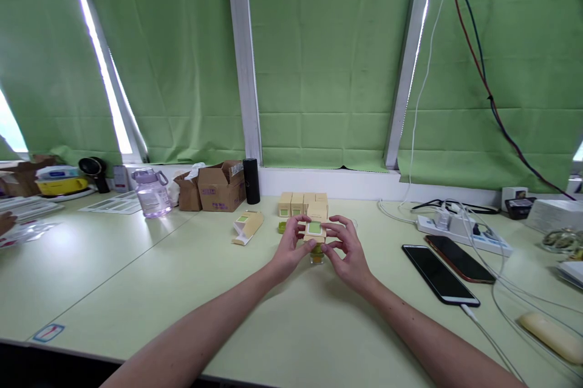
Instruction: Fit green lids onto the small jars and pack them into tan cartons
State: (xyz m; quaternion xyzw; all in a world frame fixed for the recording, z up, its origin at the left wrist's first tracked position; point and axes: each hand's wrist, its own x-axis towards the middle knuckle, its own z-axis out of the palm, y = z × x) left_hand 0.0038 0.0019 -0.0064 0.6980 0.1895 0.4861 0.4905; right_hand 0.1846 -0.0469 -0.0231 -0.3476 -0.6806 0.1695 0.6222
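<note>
A small tan cardboard box (314, 228) with a green square label is held between my two hands. My left hand (291, 245) grips it from the left, fingertips at its upper edge and thumb low at the front. On the other side my right hand (346, 248) has curved fingers at its right edge. Just beneath the box stands a small clear jar (317, 258) with a green top and something orange inside; whether the box touches it I cannot tell. Several similar boxes (285, 203) stand behind, and a green object (282, 228) is partly hidden by my left hand.
An opened, empty-looking carton (248, 227) lies left of my hands. Farther left are a black cylinder (251, 181), a brown box (221, 187) and a purple bottle (152, 195). Two phones (439, 274), a power strip (464, 234) and loose cables lie right. Another person's hand (6, 222) shows far left.
</note>
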